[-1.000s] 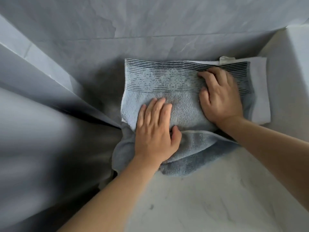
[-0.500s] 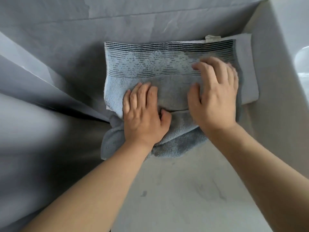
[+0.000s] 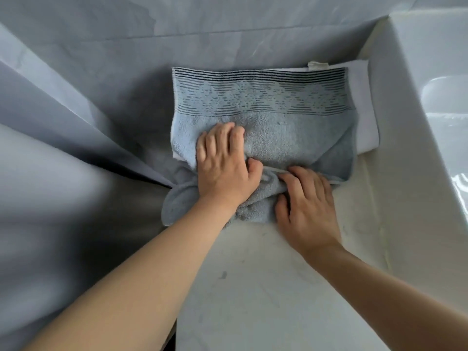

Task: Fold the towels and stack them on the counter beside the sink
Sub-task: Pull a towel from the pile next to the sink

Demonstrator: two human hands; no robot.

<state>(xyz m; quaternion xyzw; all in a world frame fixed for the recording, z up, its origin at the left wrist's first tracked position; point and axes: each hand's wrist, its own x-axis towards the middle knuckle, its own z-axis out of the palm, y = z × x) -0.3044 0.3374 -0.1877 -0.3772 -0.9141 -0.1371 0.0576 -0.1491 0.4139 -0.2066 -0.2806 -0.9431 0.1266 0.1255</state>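
Two hands work on one blue towel [image 3: 286,138] spread across the far end of the pale counter [image 3: 266,287]; the towel lies at about twelve o'clock from the person, its woven striped band running along the edge nearest the grey tiled wall [image 3: 202,34]. Beneath it sits a white towel [image 3: 366,110], folded flat, showing only as a strip at the blue one's three o'clock side and a sliver along the far edge, where a small label [image 3: 317,65] pokes out. The left hand [image 3: 224,165] lies palm down on the blue towel's near-left part, fingers bent a little and pressing into the pile, the thumb reaching towards three o'clock; whether it pinches any cloth I cannot tell. The right hand [image 3: 307,206] sits just beside it at about four o'clock, fingers curled into the bunched near edge of the blue cloth, gripping a fold of it. That near edge is rumpled and spills over the counter's left rim at about eight o'clock. A white sink [image 3: 430,122] rises close at three o'clock, its wall hemming the towels in; the grey wall closes them in at twelve, and a slanting grey panel [image 3: 63,110] crowds the nine o'clock side.
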